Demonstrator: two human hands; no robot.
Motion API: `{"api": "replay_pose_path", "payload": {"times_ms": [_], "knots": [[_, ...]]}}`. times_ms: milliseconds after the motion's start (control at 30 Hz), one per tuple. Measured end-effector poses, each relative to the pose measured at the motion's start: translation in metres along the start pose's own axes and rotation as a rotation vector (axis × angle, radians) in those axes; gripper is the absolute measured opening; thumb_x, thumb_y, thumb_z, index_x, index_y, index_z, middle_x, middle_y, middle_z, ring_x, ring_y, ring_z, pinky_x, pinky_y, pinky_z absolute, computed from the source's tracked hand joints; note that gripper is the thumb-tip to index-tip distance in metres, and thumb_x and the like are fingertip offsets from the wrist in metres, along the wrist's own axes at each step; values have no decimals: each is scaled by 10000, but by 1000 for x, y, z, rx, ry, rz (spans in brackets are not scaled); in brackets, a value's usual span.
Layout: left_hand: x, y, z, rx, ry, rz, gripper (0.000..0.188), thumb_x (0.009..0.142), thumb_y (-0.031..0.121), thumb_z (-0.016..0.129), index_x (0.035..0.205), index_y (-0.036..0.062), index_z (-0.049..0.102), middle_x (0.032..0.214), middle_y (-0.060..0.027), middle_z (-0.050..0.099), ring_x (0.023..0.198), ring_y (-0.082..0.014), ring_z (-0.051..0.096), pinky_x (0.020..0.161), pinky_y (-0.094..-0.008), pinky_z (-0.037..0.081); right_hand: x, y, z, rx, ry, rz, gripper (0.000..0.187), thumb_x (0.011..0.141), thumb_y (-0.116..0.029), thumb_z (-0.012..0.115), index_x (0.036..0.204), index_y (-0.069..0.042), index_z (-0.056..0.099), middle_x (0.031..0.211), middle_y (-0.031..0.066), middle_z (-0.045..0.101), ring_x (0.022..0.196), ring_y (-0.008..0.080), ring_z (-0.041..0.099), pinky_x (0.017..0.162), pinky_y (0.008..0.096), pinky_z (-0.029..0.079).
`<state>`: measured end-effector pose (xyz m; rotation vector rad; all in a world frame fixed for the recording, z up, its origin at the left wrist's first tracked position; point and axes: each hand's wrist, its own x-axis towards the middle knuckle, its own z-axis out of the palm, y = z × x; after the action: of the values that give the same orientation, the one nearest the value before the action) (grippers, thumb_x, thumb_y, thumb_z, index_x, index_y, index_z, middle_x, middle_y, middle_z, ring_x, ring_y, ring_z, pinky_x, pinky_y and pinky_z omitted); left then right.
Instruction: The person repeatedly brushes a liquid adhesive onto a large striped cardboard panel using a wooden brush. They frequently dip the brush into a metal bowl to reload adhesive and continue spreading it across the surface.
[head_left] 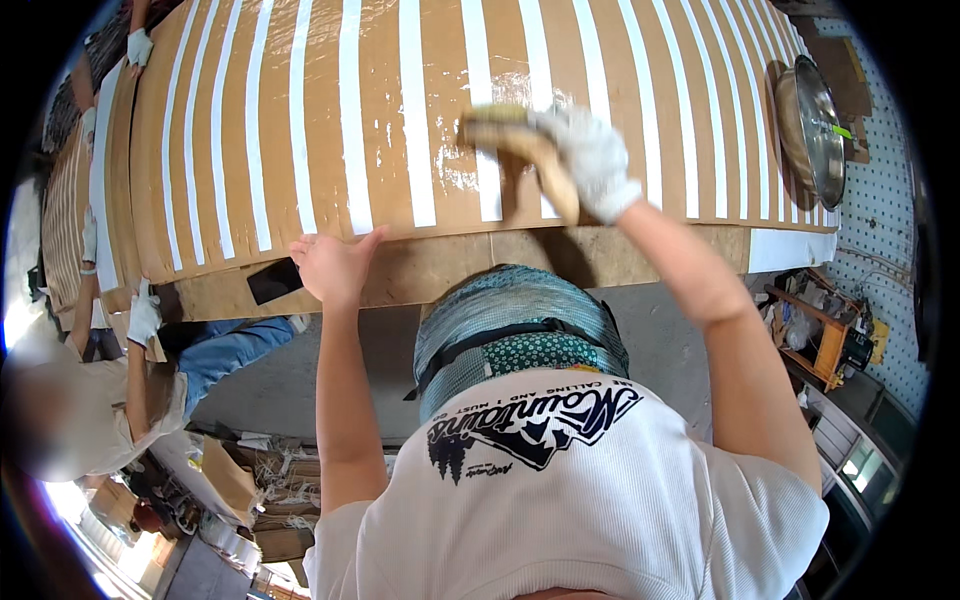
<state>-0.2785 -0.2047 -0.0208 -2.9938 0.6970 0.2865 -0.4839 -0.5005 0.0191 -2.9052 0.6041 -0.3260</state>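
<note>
Brown sheeting with white stripes covers the table and shines wet in its middle. Wrapped round a wide brush with a wooden handle, my right hand wears a whitish glove. The brush is blurred by motion over the stripes, so its bristles show poorly. Bare, my left hand lies at the sheeting's near edge with thumb and fingers spread, holding nothing. Just left of it, a flat black rectangle rests on the wooden table edge.
At the far right of the sheeting stands a metal bowl with a bright green handle. A co-worker's gloved hand is at the left table end, and other gloved hands show farther up. Cardboard lies on the floor behind, left.
</note>
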Motion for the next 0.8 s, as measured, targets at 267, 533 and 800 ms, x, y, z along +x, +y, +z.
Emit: {"api": "replay_pose_path", "payload": {"times_ms": [267, 533, 800], "knots": [[3, 10, -26, 39, -192, -35, 925, 614, 783, 698, 936, -84, 717, 1057, -257, 678, 1073, -397, 581, 941, -417, 479, -7, -21, -36, -40, -729, 301, 286, 865, -348, 664, 1036, -120, 691, 960, 113, 691, 948, 260, 669, 800, 403, 544], [8, 5, -18, 55, -161, -37, 918, 610, 801, 684, 916, -62, 734, 1032, -230, 681, 1077, -384, 576, 892, -418, 512, -3, -90, 26, 75, 19, -90, 351, 815, -180, 642, 1165, -173, 610, 978, 66, 640, 879, 255, 632, 719, 365, 529], [1, 1, -15, 42, -180, -92, 1005, 615, 817, 666, 1068, -80, 693, 1258, -259, 595, 1265, -426, 469, 994, -425, 470, -5, -75, -6, 275, -153, -18, 336, 831, -191, 621, 1164, -207, 657, 1011, 71, 680, 942, 248, 656, 789, 362, 540]]}}
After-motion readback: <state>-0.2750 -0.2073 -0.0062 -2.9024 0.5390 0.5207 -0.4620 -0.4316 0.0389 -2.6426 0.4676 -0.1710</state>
